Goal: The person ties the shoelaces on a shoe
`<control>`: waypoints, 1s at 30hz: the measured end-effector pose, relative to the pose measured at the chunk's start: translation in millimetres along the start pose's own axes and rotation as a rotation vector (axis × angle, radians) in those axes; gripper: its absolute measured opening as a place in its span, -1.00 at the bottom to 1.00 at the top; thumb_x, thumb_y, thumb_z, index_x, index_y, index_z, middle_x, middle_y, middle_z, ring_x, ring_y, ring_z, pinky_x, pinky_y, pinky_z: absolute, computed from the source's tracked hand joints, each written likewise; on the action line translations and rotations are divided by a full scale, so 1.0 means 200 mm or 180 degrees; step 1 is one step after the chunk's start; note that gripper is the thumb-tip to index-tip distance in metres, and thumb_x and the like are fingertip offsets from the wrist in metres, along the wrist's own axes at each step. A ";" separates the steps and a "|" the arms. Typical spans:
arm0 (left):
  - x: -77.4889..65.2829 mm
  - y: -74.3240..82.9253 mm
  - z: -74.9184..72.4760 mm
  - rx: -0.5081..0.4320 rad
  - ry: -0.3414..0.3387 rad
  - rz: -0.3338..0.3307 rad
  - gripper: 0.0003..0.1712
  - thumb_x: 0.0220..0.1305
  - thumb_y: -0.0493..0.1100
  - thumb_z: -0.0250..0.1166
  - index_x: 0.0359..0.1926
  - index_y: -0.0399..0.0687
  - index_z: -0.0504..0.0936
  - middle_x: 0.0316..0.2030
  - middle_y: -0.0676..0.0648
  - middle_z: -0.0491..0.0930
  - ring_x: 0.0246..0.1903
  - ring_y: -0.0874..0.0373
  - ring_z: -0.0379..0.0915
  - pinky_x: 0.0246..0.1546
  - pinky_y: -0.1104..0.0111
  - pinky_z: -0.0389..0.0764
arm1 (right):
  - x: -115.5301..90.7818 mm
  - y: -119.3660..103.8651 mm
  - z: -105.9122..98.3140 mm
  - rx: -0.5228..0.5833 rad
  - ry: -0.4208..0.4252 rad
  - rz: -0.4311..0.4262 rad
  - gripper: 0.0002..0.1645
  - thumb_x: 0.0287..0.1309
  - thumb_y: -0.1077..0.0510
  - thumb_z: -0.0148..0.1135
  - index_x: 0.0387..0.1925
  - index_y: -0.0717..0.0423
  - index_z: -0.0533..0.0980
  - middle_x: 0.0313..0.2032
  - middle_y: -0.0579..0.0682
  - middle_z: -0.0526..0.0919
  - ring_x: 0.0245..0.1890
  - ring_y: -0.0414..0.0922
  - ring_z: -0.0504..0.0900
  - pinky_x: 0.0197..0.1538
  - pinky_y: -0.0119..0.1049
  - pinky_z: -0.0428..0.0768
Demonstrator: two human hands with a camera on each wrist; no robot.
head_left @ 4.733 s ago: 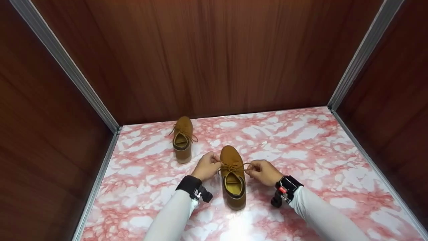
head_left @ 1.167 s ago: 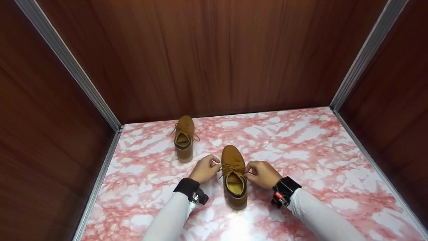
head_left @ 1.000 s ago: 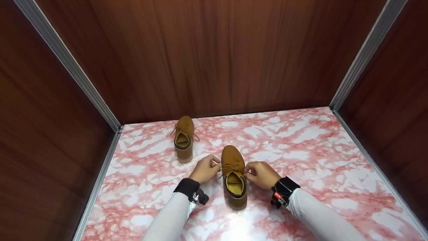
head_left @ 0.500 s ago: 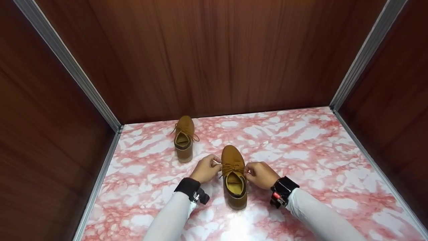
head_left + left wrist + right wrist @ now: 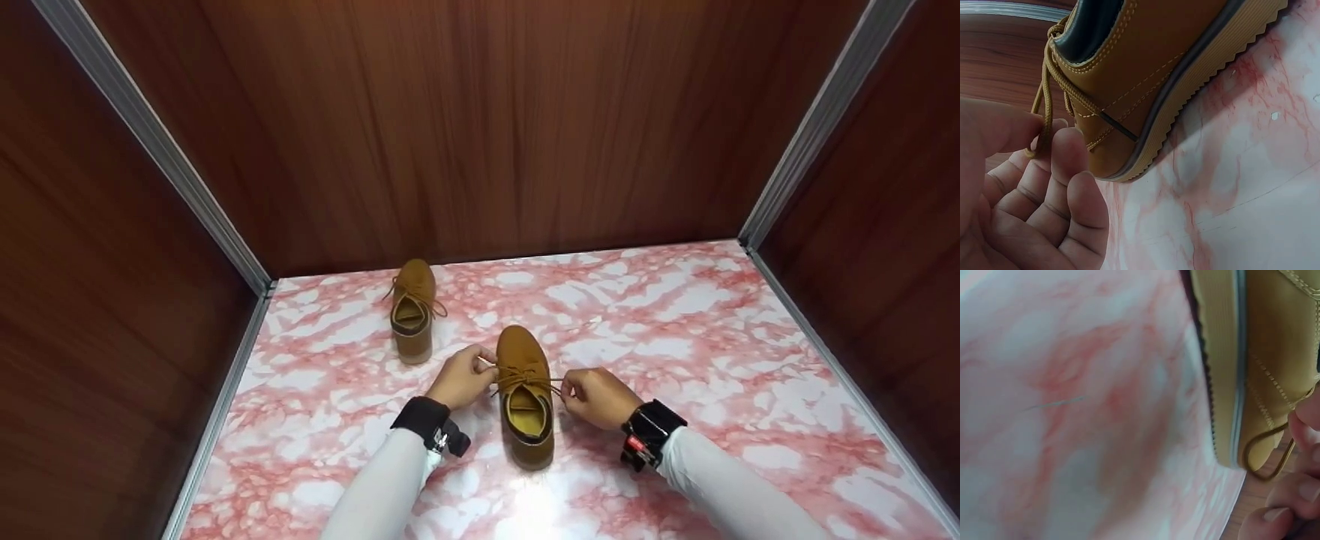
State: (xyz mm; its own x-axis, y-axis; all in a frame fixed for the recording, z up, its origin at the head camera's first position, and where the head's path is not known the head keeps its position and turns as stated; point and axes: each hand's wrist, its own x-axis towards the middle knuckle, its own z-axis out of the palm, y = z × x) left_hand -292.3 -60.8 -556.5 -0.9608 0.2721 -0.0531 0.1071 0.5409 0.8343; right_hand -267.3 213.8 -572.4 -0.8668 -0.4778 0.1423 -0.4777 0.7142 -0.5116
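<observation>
A tan lace-up shoe (image 5: 520, 346) stands upright, toe pointing away, between the two hands. At its left side the left hand (image 5: 461, 379) pinches a loop of the brown shoelace (image 5: 1045, 107) between thumb and fingers. A loose lace end with a dark tip (image 5: 1119, 126) hangs down the shoe's side in the left wrist view. On the other side, the right hand (image 5: 598, 397) pinches lace drawn out from the knot. A slack bend of that lace (image 5: 1264, 477) droops below the right fingers (image 5: 1306, 433) in the right wrist view.
A matching shoe (image 5: 414, 282), its laces tied in a bow, stands farther back to the left. Both rest on a red-and-white marbled surface (image 5: 675, 330). Dark wood panels (image 5: 480, 135) with grey metal edging (image 5: 814, 127) enclose the back and sides.
Over the last half second my right hand has moved right, away from the shoe, and lace now spans the gap. My left hand and both shoes have stayed nearly still.
</observation>
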 end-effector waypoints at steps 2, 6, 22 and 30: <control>0.00 0.00 0.00 -0.0030 -0.0021 0.0012 -0.75 0.27 -0.16 0.24 -0.05 -0.15 0.56 -0.50 0.05 0.60 -0.55 0.24 0.53 -0.47 0.43 0.54 | -0.02 0.02 0.01 -0.0008 -0.0053 0.0005 -0.86 0.05 0.16 0.31 -0.50 -0.16 0.53 -0.67 -0.31 0.39 -0.67 -0.39 0.30 -0.57 -0.48 0.34; 0.00 0.01 0.01 -0.0028 -0.0045 0.0066 -0.79 0.26 -0.17 0.24 -0.11 -0.12 0.62 -0.42 -0.01 0.64 -0.51 0.21 0.57 -0.44 0.44 0.57 | -0.06 0.05 0.01 -0.0013 -0.0185 -0.0045 -0.88 0.03 0.17 0.31 -0.50 -0.12 0.53 -0.66 -0.30 0.40 -0.67 -0.39 0.30 -0.57 -0.48 0.34; 0.00 0.01 0.01 0.0114 -0.0176 0.0196 -0.85 0.30 -0.13 0.24 -0.25 -0.05 0.70 -0.35 -0.21 0.72 -0.47 0.11 0.63 -0.43 0.47 0.55 | 0.00 0.15 0.03 0.0586 -0.0492 0.0529 -0.74 0.35 -0.07 0.11 -0.38 -0.02 0.52 -0.55 -0.17 0.53 -0.53 -0.27 0.47 -0.37 -0.36 0.44; 0.00 0.00 0.00 0.0478 -0.0002 0.0215 -0.82 0.33 -0.08 0.23 -0.33 -0.02 0.71 -0.45 -0.09 0.70 -0.52 0.29 0.54 -0.37 0.43 0.53 | 0.03 0.15 -0.07 0.0488 0.0101 0.0527 -0.64 0.44 -0.04 -0.03 -0.51 -0.05 0.38 -0.58 -0.18 0.33 -0.59 -0.26 0.29 -0.44 -0.39 0.32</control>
State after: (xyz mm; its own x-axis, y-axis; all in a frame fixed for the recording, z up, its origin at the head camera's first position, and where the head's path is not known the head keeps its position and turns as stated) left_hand -292.4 -60.9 -556.6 -0.9500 0.3124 -0.0001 0.2085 0.6343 0.7444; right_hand -287.7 239.6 -574.0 -0.9369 -0.3423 0.0711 -0.3032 0.6943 -0.6527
